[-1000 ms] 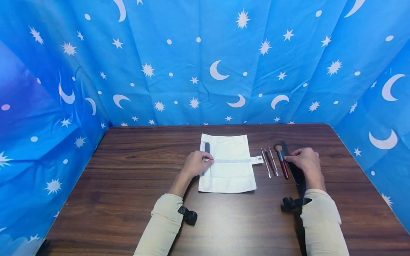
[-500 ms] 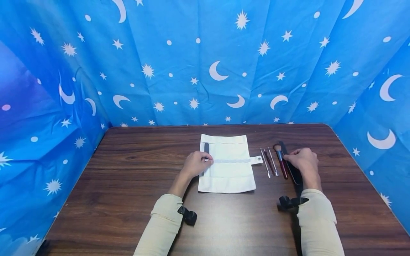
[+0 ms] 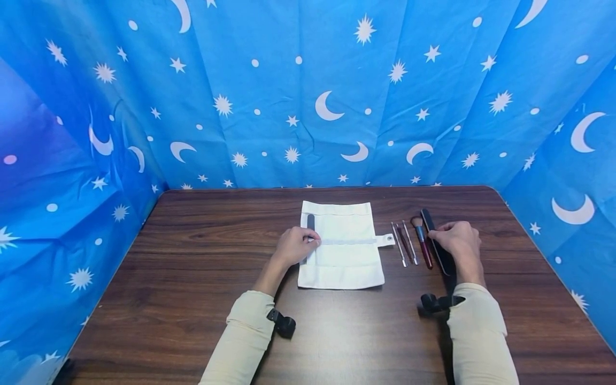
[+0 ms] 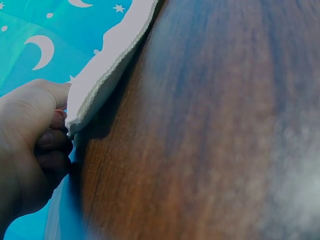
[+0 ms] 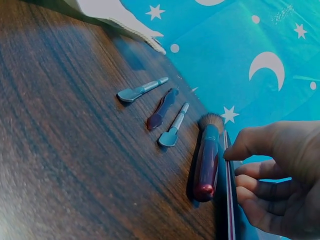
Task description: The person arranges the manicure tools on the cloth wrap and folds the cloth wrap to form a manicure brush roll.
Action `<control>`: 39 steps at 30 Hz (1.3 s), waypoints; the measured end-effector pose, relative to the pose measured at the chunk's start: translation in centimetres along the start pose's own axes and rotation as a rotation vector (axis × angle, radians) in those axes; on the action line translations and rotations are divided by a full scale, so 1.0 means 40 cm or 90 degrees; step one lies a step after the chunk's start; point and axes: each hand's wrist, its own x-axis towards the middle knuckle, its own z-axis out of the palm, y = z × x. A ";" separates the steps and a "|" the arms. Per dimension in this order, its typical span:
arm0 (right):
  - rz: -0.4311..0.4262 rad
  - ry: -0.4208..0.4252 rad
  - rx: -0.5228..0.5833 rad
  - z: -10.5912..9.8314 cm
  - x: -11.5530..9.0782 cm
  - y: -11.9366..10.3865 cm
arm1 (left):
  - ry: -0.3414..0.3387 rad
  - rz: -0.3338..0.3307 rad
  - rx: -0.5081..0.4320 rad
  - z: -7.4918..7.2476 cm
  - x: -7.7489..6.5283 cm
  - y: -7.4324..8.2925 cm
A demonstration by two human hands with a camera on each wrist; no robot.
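Note:
A white fabric tool roll (image 3: pixel 346 256) lies unfolded on the table, with a dark nail file (image 3: pixel 310 222) along its left side. My left hand (image 3: pixel 294 246) grips the roll's left edge, thumb above and curled fingers below in the left wrist view. My right hand (image 3: pixel 459 241) pinches a second black nail file (image 3: pixel 427 219) between thumb and fingers. That file (image 5: pixel 229 195) shows its thin pale edge in the right wrist view. Just left of it lies a makeup brush (image 3: pixel 423 248) with a red and blue handle.
Two silver cuticle pushers (image 3: pixel 399 246) lie either side of a slim dark-red tool (image 3: pixel 407 246), between the roll and the brush. The roll's snap tab (image 3: pixel 386 240) points toward them. A blue curtain (image 3: pixel 269 107) with moons and stars borders the wooden table (image 3: pixel 216 235).
The black file in my right hand has shifted slightly away from me, its far end higher in view. My left hand and the roll stay in place.

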 end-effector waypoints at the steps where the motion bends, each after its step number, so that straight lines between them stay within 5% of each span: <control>1: 0.000 -0.002 0.000 0.000 0.000 0.000 | 0.000 0.000 0.000 0.000 0.000 0.001; 20: -0.011 -0.010 0.000 0.001 0.011 0.002 | 0.001 0.002 -0.006 0.000 -0.004 0.001; 39: -0.026 -0.078 0.172 -0.026 0.037 0.028 | 0.004 -0.010 -0.004 0.000 -0.004 0.005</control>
